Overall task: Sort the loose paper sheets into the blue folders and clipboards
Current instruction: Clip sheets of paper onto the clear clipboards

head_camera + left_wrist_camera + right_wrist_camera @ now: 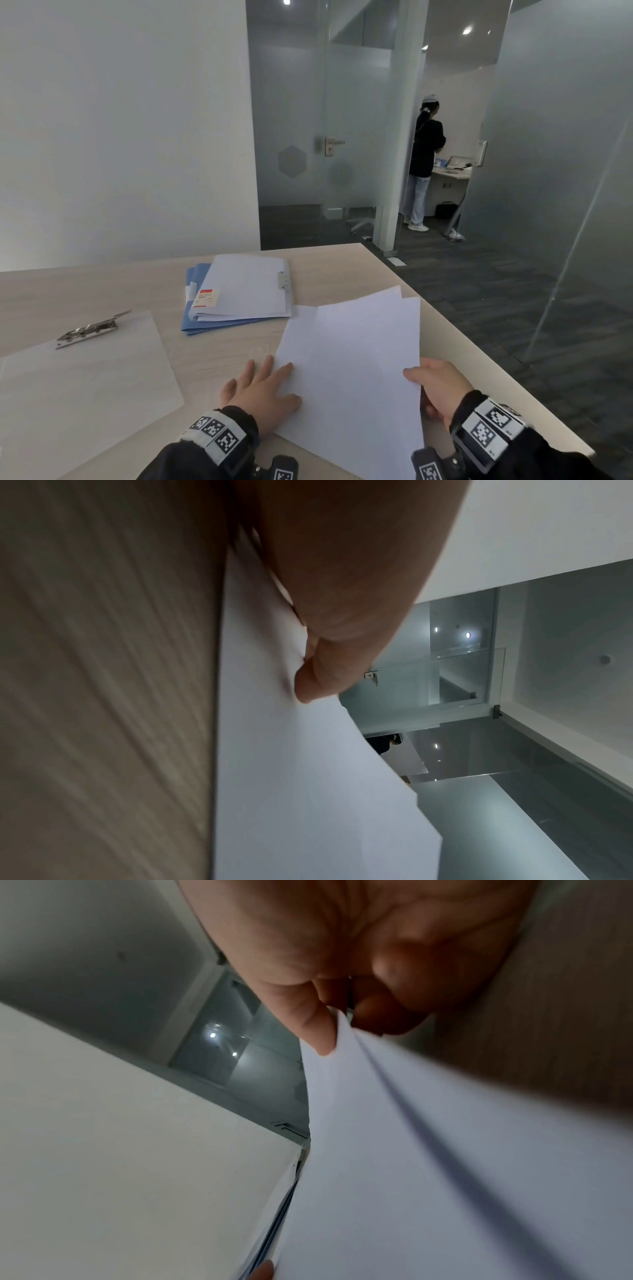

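Note:
A loose stack of white paper sheets [356, 356] lies at the table's right side, its right edge lifted. My right hand [436, 387] pinches that edge, thumb on top and fingers underneath; the right wrist view shows the thumb [318, 1026] on the sheets [428, 1150]. My left hand [265, 387] rests flat with straight fingers, its fingertips on the stack's left edge [274, 750]. A blue folder [219, 322] farther back holds a clipped pile of white pages [246, 287]. At the left lies a clear clipboard [85, 383] with a metal clip [90, 330].
The light wooden table [212, 349] ends just right of the stack, with dark floor [496, 291] beyond. A white wall stands behind the table. A person [423, 161] stands at a desk past the frosted glass partitions [565, 154].

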`<state>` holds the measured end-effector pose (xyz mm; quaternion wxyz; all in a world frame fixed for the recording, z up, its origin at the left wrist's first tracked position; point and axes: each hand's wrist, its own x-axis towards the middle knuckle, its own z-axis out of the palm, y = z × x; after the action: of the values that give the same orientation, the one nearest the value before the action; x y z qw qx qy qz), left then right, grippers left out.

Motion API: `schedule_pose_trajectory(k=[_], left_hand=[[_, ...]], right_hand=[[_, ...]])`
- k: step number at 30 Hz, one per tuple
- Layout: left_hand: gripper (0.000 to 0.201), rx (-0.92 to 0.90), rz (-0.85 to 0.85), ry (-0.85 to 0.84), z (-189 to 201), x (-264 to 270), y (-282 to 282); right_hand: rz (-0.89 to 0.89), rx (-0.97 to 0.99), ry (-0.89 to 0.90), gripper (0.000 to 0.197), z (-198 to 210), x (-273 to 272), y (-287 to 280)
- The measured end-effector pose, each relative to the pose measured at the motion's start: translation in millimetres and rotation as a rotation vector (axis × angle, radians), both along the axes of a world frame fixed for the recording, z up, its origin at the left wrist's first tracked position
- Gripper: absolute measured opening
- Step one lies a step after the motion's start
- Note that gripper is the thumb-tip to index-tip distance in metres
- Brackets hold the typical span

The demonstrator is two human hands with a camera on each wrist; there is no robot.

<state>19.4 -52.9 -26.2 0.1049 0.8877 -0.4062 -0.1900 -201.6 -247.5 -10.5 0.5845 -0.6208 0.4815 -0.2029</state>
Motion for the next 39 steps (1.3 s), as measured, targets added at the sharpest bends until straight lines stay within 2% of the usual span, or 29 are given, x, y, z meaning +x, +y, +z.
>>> schedule_pose_trajectory(k=[6,9,11,13,15,17,20,22,28,31,35,39], left_hand=[[0.06,-0.172,0.101,0.099,3.4,1.9,0.7],[0.055,-0.452,0.172,0.262,19.2,-3.2,-0.3],[0.055,-0.636,0.16,0.372,32.6,-9.1,-5.5],[0.059,-0.695,0.145,0.437,40.7,-10.6,-12.5],[0.063,-0.612,0.173,0.434,41.7,-8.7,-16.5],[0.068,-0.414,0.186,0.387,37.5,-5.7,-17.6],[0.072,-0.102,0.12,0.297,29.0,-4.7,-18.6],[0.074,0.02,0.066,0.233,23.7,-6.9,-19.9],[0.074,0.099,-0.08,0.089,15.9,-21.3,-19.7],[0.071,0.126,-0.138,0.07,18.2,-26.9,-19.3],[0.07,0.138,-0.168,0.081,17.5,-27.5,-16.5],[0.069,0.114,-0.172,0.113,13.7,-26.0,-13.3]], right_hand=[[-0.073,-0.052,-0.273,0.018,17.4,-18.5,9.0],[-0.079,-0.124,-0.352,0.02,29.9,-20.0,16.3],[-0.08,-0.128,-0.414,0.019,37.3,-18.7,19.9],[-0.102,-0.103,-0.438,0.019,40.9,-16.7,20.0],[-0.134,-0.058,-0.406,0.018,36.5,-14.2,16.5],[-0.149,-0.013,-0.325,0.016,26.6,-13.4,12.5],[-0.158,0.013,-0.198,0.016,9.8,-14.4,5.8],[-0.156,0.014,-0.133,0.017,2.5,-16.3,0.8],[-0.079,-0.007,-0.036,0.018,-1.7,-20.0,-7.2],[-0.073,0.009,-0.029,0.018,-2.9,-17.6,-8.3],[-0.056,0.047,-0.056,0.013,1.9,-13.3,-6.2],[-0.107,0.156,-0.177,0.013,3.7,-11.2,-3.0]])
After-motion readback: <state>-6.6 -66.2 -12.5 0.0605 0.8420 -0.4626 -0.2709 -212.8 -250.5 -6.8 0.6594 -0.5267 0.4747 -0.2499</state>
